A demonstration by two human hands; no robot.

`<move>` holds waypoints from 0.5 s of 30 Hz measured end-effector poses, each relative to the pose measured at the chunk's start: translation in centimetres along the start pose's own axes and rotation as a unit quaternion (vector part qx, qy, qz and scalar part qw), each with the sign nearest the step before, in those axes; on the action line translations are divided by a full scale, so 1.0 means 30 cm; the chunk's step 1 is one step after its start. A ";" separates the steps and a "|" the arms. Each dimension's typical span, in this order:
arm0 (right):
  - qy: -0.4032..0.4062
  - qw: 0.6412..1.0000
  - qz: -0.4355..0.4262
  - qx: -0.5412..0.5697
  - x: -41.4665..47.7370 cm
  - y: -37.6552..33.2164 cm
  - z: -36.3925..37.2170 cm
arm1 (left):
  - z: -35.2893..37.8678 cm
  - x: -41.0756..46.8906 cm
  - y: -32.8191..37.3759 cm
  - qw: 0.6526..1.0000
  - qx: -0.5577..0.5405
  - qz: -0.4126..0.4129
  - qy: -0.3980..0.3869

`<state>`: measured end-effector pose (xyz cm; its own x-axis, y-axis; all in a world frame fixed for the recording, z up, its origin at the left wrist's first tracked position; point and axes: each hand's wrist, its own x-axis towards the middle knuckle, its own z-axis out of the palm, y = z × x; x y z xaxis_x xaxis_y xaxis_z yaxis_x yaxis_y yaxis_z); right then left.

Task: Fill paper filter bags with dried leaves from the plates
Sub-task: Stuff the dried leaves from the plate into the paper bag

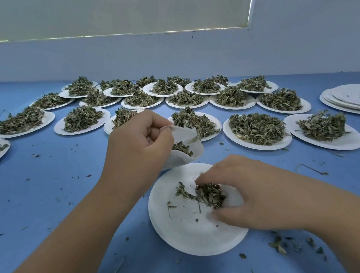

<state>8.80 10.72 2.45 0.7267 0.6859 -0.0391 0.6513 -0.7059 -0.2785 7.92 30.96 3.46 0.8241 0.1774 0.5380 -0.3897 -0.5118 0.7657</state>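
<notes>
Blue table carries leaf-heaped paper plates, stacked bare plates, scattered crumbs.

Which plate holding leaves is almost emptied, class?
The near plate under the right hand, which gathers its last small clump of leaves; the other leaf plates in full view carry heaps.

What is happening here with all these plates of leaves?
A person is filling a paper filter bag with dried leaves. The left hand holds the bag open; some leaves are inside. The right hand pinches the few left on the near plate. Many full plates wait behind, and empty plates are stacked far right.
</notes>
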 end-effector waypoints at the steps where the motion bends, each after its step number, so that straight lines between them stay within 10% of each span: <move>1: -0.004 1.000 -0.005 0.005 -0.001 -0.002 -0.002 | 0.001 0.000 0.000 1.000 -0.001 -0.001 0.002; 15: -0.030 0.999 0.000 0.012 0.014 -0.029 0.020 | 0.016 -0.005 -0.010 1.000 0.016 0.017 -0.015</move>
<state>8.40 11.71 2.11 0.7121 0.6954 -0.0972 0.6449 -0.7024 -0.3013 8.10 30.67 2.99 0.8232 0.1340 0.5517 -0.4041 -0.5441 0.7353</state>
